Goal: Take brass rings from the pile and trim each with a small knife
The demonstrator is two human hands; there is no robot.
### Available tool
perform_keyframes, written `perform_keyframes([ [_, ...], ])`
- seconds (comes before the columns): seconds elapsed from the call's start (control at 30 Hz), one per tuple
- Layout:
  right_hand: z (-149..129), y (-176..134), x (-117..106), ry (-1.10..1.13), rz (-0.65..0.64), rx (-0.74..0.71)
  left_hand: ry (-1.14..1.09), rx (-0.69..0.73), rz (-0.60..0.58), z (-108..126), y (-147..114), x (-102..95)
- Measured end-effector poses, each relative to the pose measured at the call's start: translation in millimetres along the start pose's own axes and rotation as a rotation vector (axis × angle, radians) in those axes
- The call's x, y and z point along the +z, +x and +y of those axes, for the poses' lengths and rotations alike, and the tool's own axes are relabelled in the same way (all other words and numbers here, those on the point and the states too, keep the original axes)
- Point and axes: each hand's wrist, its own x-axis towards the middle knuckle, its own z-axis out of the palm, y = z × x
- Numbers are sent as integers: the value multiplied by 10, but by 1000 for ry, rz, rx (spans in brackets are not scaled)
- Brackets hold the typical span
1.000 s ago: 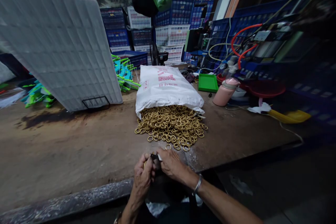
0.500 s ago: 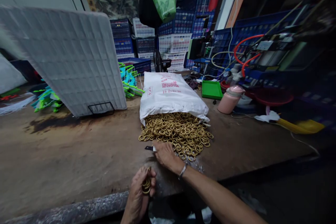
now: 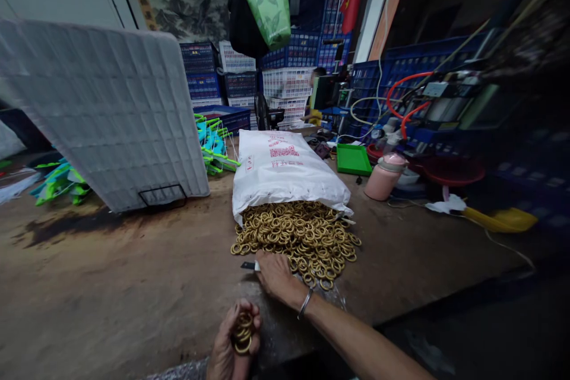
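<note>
Several brass-coloured rings lie in my left hand, its fingers curled around them, low in the head view near the table's front edge. My right hand is closed on a small utility knife whose dark blade points left. That hand rests at the near edge of a heap of brass-coloured rings on the table. The heap spills from the open mouth of a white sack with red print. My right fingertips are partly hidden from view.
A grey padded panel stands at the left on a wire stand. To the right of the sack are a green tray, a pink bottle and a yellow scoop. Stacked crates fill the back.
My left hand has turned so that more of the rings in it show. My right hand keeps the knife beside the heap. The whole view has shifted slightly.
</note>
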Motion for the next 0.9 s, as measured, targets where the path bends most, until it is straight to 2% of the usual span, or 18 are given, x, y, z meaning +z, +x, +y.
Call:
perform_keyframes([
  [0.27, 72, -92, 67, 45, 47, -39, 155, 98, -14, -36, 58, 8],
  [0.43, 137, -242, 53, 341, 57, -80, 361, 209, 44, -107, 70, 55],
  [0.57, 116, -360, 7, 567, 52, -40, 457, 197, 50, -160, 101, 105],
  [0.73, 58, -449, 23, 704, 81, -47, 539, 192, 44, -219, 126, 117],
  [0.9, 57, -461, 1, 837, 60, 30, 639, 227, 71, -215, 79, 153],
])
